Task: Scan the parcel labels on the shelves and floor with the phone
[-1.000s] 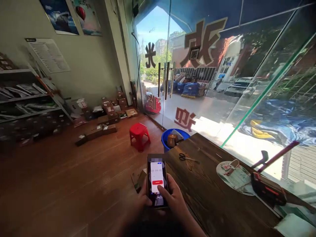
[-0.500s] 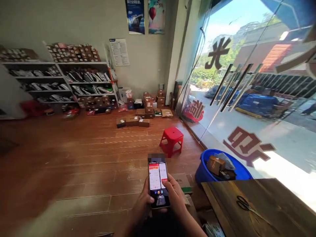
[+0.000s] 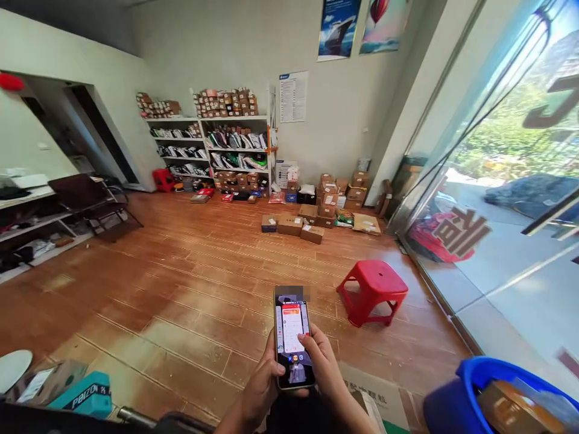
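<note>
Black-edged, a phone [image 3: 295,348] sits low-centre in my remote view, grasped by left hand [image 3: 263,378] and right hand [image 3: 324,363], the right thumb [image 3: 307,344] over its lit screen [image 3: 291,325], with a red stool [image 3: 379,278] beyond to the right, a blue bin [image 3: 446,399] nearer, and cardboard boxes [image 3: 290,225] farther off.

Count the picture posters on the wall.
2: a ship poster and, to its right, a balloon poster, high on the far wall. The top edge crops both; more could be out of view.

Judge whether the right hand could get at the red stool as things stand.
Probably not: the right hand holds the phone, and the red stool stands ahead on the floor, seemingly out of reach.
</note>
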A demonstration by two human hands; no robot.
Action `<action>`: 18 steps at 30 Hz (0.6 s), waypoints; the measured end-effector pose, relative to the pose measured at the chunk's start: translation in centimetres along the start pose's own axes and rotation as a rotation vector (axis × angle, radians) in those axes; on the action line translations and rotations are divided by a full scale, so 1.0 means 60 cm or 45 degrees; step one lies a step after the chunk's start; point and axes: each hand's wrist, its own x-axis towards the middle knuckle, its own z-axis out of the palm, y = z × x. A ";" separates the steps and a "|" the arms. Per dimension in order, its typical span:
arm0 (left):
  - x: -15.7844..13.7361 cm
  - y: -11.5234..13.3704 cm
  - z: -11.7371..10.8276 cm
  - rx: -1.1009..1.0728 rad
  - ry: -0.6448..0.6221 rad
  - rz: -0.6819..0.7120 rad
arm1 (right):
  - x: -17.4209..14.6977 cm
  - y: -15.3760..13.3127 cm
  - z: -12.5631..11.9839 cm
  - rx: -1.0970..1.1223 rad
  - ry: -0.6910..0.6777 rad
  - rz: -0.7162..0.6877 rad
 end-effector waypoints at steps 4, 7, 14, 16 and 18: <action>0.062 0.037 -0.028 0.062 -0.002 0.039 | 0.086 0.005 0.006 -0.010 -0.039 0.003; 0.124 0.069 -0.058 0.115 0.010 0.054 | 0.167 0.000 0.009 0.007 -0.105 -0.001; 0.279 0.126 -0.139 0.190 0.069 0.019 | 0.373 -0.004 0.017 0.017 -0.086 -0.036; 0.311 0.144 -0.154 0.198 0.152 0.010 | 0.421 0.000 0.025 -0.011 -0.090 -0.028; 0.333 0.167 -0.165 0.193 0.261 0.000 | 0.463 0.005 0.039 -0.048 -0.128 -0.006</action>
